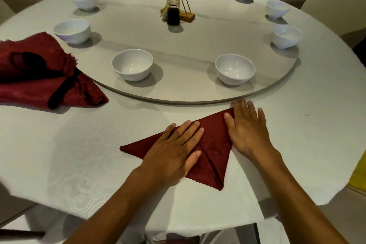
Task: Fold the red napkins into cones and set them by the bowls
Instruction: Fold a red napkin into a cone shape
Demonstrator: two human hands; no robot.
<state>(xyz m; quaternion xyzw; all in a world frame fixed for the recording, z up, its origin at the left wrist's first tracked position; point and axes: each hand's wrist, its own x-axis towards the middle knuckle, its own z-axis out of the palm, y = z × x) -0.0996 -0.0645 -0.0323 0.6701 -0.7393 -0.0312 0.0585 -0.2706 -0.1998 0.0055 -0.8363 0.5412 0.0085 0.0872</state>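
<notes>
At your far left the stack of red napkins (39, 73) waits on the tablecloth (83, 154), a dark strap-like thing, too blurred to identify, lying across it, handy for the next fold. Your left hand (174, 150) lies flat, fingers straight, pressing the triangular napkin (213, 150) so the crease holds. Your right hand (247, 130) is flat too, fingers spread over the triangle's far corner, pinning it beside the turntable (198, 49). The bowls (132, 64) ring that turntable; no cone stands by any yet.
</notes>
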